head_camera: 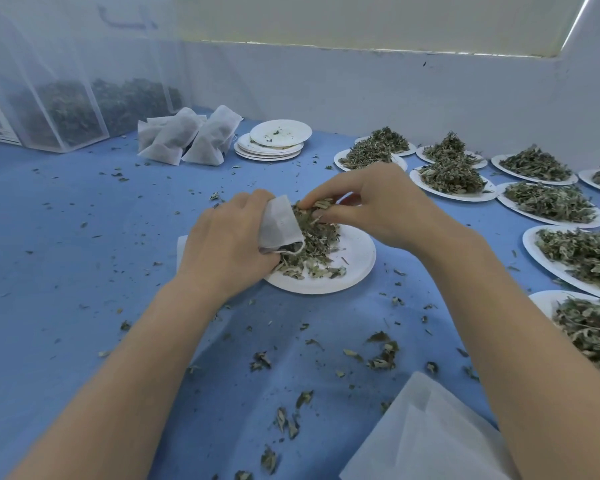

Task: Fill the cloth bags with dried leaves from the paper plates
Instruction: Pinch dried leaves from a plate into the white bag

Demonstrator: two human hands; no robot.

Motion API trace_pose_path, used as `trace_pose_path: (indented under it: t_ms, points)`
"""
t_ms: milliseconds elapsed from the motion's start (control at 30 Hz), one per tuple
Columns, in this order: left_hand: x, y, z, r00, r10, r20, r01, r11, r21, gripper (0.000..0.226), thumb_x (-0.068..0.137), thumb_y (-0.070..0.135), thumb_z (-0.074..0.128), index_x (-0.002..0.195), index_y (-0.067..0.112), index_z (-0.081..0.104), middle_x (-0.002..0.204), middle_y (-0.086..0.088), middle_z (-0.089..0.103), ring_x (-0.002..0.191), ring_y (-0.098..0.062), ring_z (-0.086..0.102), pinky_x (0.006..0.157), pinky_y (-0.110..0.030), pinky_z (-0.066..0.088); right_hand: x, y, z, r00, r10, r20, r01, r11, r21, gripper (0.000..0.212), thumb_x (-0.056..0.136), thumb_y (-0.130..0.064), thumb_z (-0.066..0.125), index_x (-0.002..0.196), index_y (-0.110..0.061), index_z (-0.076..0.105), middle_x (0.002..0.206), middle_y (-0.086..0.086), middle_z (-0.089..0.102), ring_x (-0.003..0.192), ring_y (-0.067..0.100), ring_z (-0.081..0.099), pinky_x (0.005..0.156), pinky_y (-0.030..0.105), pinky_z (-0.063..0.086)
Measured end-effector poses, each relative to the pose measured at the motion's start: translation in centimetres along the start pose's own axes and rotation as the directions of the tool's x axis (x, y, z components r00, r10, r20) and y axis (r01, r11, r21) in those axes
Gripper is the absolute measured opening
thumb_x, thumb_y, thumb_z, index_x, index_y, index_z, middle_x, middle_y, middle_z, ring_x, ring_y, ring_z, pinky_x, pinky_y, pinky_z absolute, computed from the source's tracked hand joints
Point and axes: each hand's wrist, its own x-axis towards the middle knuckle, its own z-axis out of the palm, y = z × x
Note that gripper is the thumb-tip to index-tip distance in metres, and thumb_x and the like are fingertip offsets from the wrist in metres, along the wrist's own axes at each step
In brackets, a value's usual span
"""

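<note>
Stuffing a cloth bag (279, 225) over a paper plate (355, 259) on the blue table cover (84, 237).

Largest first: two clear bins (66, 109) at far left, each part-filled with dark dried leaves. Right side: a spread of loaded plates (548, 202), each heaped with leaves. Far centre: a pile of filled bags (187, 136), then a stack of used plates (274, 140) carrying only crumbs. Centre plate holds a reduced leaf heap (312, 251). Left hand (227, 240) grips the bag, mouth turned toward the heap. Right hand (371, 206) has fingers curled, pinching leaves at the bag's mouth. Flat empty bags (426, 434) lie at near right. Loose leaf scraps (381, 355) scattered across the cover.
</note>
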Motion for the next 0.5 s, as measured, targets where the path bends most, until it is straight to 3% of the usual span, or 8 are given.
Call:
trace_pose_path:
  t_ms: [100, 267, 367, 500]
  points:
    - [0.0, 0.6, 0.1, 0.999, 0.028, -0.033, -0.029, 0.999, -0.043, 0.053, 0.067, 0.019, 0.074, 0.116, 0.015, 0.054, 0.100, -0.006, 0.060, 0.084, -0.031, 0.055, 0.066, -0.029, 0.027, 0.1, -0.4, 0.8, 1.000, -0.026, -0.008, 0.027, 0.998, 0.049, 0.037, 0.082, -0.013, 0.069, 0.079, -0.050, 0.063, 0.089, -0.007, 0.072, 0.071, 0.001, 0.061, 0.079, 0.033, 0.052]
    - [0.0, 1.2, 0.4, 0.998, 0.002, -0.059, -0.011, 0.989, -0.149, 0.054, 0.067, 0.023, 0.074, 0.116, 0.014, 0.052, 0.104, -0.005, 0.060, 0.088, -0.029, 0.056, 0.068, -0.033, 0.037, 0.3, -0.7, 2.1, 0.999, -0.024, -0.025, 0.028, 0.985, 0.171, 0.035, 0.079, 0.002, 0.065, 0.096, -0.027, 0.075, 0.089, -0.008, 0.074, 0.084, 0.004, 0.067, 0.082, 0.028, 0.053]
    - [0.1, 1.0, 0.3, 0.997, -0.042, -0.061, 0.028, 0.977, -0.210, 0.054, 0.067, 0.027, 0.072, 0.116, 0.017, 0.052, 0.105, -0.001, 0.060, 0.091, -0.025, 0.055, 0.070, -0.034, 0.041, 0.2, -0.9, 1.8, 0.995, -0.039, 0.087, 0.010, 0.949, 0.316, 0.037, 0.081, 0.000, 0.066, 0.105, -0.027, 0.070, 0.101, -0.009, 0.072, 0.096, 0.001, 0.066, 0.090, 0.025, 0.051]
    - [0.3, 0.7, 0.1, 0.997, -0.076, -0.017, 0.071, 0.970, -0.233, 0.049, 0.068, 0.032, 0.070, 0.111, 0.022, 0.051, 0.101, 0.005, 0.058, 0.090, -0.020, 0.054, 0.071, -0.035, 0.043, -0.1, -0.7, 1.1, 0.986, -0.032, 0.167, -0.043, 0.903, 0.427, 0.034, 0.085, -0.005, 0.061, 0.103, -0.033, 0.069, 0.097, -0.014, 0.073, 0.094, -0.001, 0.066, 0.085, 0.015, 0.051]
